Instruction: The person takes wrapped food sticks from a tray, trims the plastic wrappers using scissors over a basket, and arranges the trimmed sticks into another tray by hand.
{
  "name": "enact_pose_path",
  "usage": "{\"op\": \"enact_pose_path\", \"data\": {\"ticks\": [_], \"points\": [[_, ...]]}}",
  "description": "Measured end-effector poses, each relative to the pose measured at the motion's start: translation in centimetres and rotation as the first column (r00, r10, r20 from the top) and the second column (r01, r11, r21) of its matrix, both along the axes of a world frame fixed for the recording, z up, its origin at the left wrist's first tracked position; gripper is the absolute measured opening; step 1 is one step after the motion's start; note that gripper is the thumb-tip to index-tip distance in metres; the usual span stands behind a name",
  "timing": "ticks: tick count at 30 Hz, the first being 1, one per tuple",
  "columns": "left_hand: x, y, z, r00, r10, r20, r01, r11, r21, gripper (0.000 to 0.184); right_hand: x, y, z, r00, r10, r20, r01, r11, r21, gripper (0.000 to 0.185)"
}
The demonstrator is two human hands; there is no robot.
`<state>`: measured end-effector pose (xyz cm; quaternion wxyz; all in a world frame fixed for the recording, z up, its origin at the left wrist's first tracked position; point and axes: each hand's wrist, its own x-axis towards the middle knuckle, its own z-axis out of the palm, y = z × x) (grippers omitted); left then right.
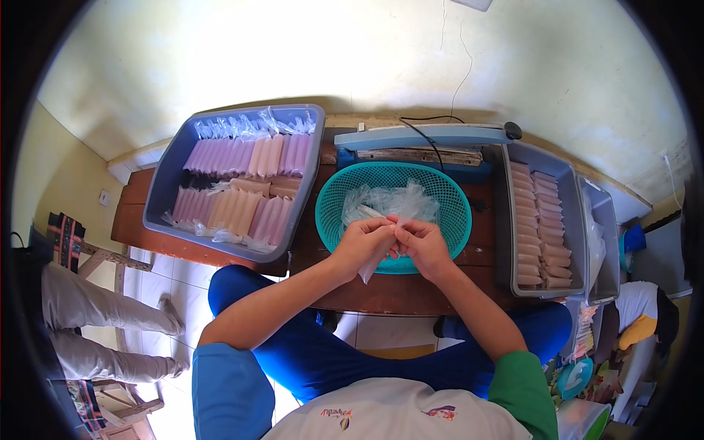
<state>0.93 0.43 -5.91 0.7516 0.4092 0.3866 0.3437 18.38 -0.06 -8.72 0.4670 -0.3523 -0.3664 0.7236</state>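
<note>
My left hand and my right hand meet over the near side of a turquoise plastic basket. Both are closed on one clear plastic bag, pinching it between thumbs and fingers. Its lower end hangs below my left fingers, and the part between the hands is mostly hidden. Inside the basket lies a loose heap of clear plastic bags. To the left, a grey tub holds rows of filled bags, purple and pinkish-tan, with twisted tops.
A second grey tub at right holds stacked tan filled bags. Beside it stands another grey bin. Behind the basket lies a long blue sealer-like device with a black cable. One person's legs are at left; another person bends at far right.
</note>
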Motion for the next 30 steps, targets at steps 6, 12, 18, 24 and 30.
{"op": "enact_pose_path", "data": {"ticks": [6,12,18,24,30], "points": [[0.3,-0.5,0.4,0.999,0.033,0.005,-0.033,0.999,-0.021,0.023,0.3,-0.1,0.3,0.988,0.007,0.152,-0.026,0.992,0.12,0.022],[0.5,-0.7,-0.1,0.998,-0.041,-0.055,0.036,0.995,-0.095,0.023,0.8,0.2,0.0,0.959,-0.067,0.277,0.019,0.985,0.173,0.01],[0.9,-0.9,0.2,0.984,-0.03,-0.174,0.029,1.0,-0.012,0.025,0.2,0.7,0.0,0.983,-0.115,0.146,0.105,0.992,0.072,0.008],[0.9,-1.3,-0.3,0.961,-0.027,-0.274,0.058,0.993,0.107,0.024,-0.1,1.1,-0.7,0.967,-0.21,0.141,0.204,0.977,0.059,0.007],[0.9,-1.6,-0.1,0.953,-0.048,-0.301,0.11,0.975,0.195,0.025,0.0,1.6,-0.7,0.966,-0.205,0.157,0.194,0.978,0.082,0.007]]}}
